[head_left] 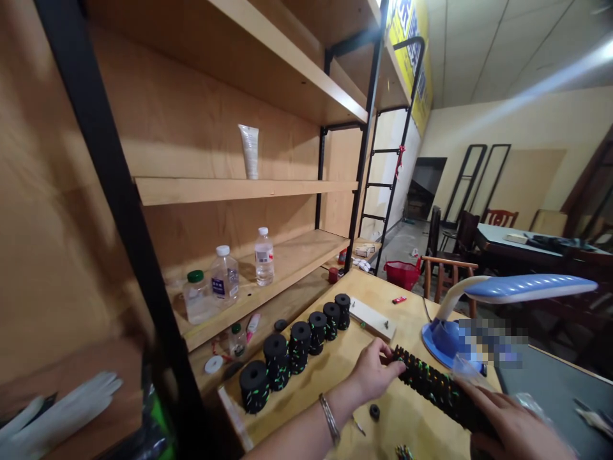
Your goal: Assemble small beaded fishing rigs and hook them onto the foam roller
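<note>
A long black ridged roll (426, 378), dotted with green and orange bits, slants between my two hands above the wooden table. My left hand (376, 372), with a metal bracelet on its wrist, pinches the roll's far left end between thumb and fingers. Farther down, my right hand (510, 418) is wrapped round the near end, partly hiding it. A row of several black foam spools (276, 363) with green specks stands upright left of my hands. Below the roll lie a small black ring (374, 412) and a cluster of coloured bits (404, 452).
A blue desk lamp (527, 287) stands at the table's right. Behind the spools lies a white board with screws (371, 317), and near it a red lighter (399, 299). The wooden shelf (249, 191) at left holds bottles (264, 257) and a tube (249, 151).
</note>
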Tool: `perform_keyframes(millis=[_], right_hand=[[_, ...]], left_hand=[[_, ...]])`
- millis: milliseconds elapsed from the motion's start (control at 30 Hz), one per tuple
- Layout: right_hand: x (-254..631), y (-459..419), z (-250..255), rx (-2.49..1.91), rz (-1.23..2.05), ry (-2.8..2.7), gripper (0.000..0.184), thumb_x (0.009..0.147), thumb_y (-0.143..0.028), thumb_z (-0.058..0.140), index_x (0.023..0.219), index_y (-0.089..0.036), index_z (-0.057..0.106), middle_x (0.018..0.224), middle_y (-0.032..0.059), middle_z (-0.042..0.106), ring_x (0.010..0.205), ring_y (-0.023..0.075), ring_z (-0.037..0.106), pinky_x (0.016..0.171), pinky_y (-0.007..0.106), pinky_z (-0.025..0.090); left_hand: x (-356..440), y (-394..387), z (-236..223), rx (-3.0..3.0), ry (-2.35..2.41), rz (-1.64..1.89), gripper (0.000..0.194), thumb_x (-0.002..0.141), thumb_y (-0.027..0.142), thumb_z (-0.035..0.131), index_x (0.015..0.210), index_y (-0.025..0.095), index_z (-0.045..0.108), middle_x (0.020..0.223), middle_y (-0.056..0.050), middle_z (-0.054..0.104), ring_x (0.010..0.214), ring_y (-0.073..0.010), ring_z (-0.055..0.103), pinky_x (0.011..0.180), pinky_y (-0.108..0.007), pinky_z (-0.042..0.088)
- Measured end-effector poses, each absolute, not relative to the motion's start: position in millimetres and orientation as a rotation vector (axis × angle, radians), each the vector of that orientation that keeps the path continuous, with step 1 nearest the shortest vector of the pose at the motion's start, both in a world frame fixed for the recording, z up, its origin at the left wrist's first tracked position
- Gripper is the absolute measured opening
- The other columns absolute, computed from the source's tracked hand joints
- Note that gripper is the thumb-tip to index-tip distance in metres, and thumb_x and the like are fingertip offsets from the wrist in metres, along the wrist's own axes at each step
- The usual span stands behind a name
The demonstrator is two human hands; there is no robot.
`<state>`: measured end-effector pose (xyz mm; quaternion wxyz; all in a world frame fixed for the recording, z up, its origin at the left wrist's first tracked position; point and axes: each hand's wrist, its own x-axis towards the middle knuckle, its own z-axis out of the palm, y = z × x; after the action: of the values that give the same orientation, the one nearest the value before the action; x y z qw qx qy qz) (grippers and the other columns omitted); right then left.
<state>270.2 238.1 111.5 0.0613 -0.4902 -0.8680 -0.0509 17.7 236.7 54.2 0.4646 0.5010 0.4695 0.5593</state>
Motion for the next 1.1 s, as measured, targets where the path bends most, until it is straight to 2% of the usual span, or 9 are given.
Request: perform_keyframes(millis=[167,367,567,867,1100], right_hand=[[265,232,116,-1.532,-0.065,-2.639,0.070,0.061,-0.008,0.057,0.130,-0.022,0.058,0.121,0.0118,0.067,0.108,0.0341,0.063,0.092,0.044,0.052],[256,225,129,-1.594,0.055,-2.678,0.080,0.056,-0.001,0.052,0.135,-0.014,0.051,0.126,0.0150,0.063,0.113,0.0312,0.060,0.097,0.040,0.046],[252,218,139,-1.660,0.103,-2.630,0.080,0.054,-0.001,0.055,0.133,-0.016,0.052,0.125,0.0151,0.063,0.113,0.0299,0.059,0.096,0.036,0.044],[245,213,144,-1.625,0.128,-2.644,0.079,0.054,0.002,0.055,0.131,-0.012,0.053,0.127,0.0176,0.061,0.116,0.0316,0.056,0.098,0.038,0.042],[255,207,140,-1.538,0.159,-2.532,0.074,0.058,0.001,0.060,0.130,-0.016,0.054,0.127,0.0154,0.061,0.117,0.0294,0.056,0.099,0.038,0.042]], left_hand=[[7,241,62,1.209,0.999,1.250,0.053,0.059,0.030,0.082,0.103,0.017,0.055,0.105,-0.009,0.055,0.071,-0.0139,0.060,0.060,-0.028,0.049],[-1,245,67,1.185,0.843,1.137,0.056,0.057,0.031,0.086,0.102,0.018,0.055,0.117,-0.011,0.051,0.076,-0.0133,0.059,0.064,-0.027,0.051],[-6,251,70,1.154,0.717,1.002,0.060,0.056,0.033,0.087,0.100,0.019,0.049,0.105,-0.008,0.055,0.085,-0.0185,0.061,0.069,-0.033,0.053],[-11,251,77,1.147,0.729,0.925,0.056,0.058,0.029,0.086,0.098,0.018,0.049,0.109,-0.009,0.054,0.086,-0.0183,0.061,0.071,-0.034,0.053],[-9,245,79,1.195,0.713,0.935,0.059,0.060,0.029,0.085,0.109,0.020,0.054,0.111,-0.009,0.055,0.089,-0.0184,0.060,0.075,-0.033,0.052]])
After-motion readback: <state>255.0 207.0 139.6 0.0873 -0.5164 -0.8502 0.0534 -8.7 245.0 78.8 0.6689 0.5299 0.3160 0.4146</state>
